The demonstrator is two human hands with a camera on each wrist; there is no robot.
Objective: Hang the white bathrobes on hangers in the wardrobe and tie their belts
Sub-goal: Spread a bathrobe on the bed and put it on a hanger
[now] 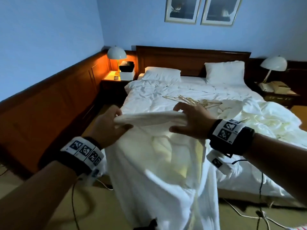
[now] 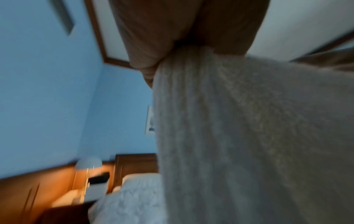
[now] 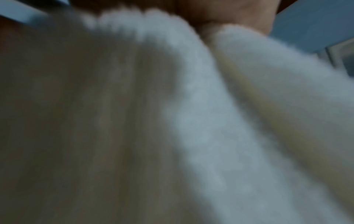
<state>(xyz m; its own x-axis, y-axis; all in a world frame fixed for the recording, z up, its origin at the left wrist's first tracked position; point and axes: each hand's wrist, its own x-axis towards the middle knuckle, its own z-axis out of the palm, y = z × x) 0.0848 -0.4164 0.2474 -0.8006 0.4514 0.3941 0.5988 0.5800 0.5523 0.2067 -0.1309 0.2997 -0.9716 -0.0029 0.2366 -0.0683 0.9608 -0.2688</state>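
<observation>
I hold a white bathrobe (image 1: 154, 155) up in front of the bed, and its body hangs down toward the floor. My left hand (image 1: 122, 120) pinches the left end of its rolled top edge. My right hand (image 1: 176, 119) grips the other end between thumb and spread fingers. In the left wrist view the left hand (image 2: 172, 37) clamps the ribbed bathrobe (image 2: 249, 136). The right wrist view is blurred, filled by the bathrobe (image 3: 172, 121) under the right hand (image 3: 220, 15). Several wooden hangers (image 1: 191, 101) lie on the bed (image 1: 149, 93). A crumpled cream garment (image 1: 245, 120) lies to their right.
Two pillows (image 1: 162, 73) lean at the dark headboard. A lit lamp (image 1: 116, 55) and a box stand on the left nightstand; a lamp (image 1: 274, 63) and a phone (image 1: 265, 87) stand on the right one. Cables (image 1: 259, 213) trail over the floor. Wood panelling (image 1: 49, 100) lines the left wall.
</observation>
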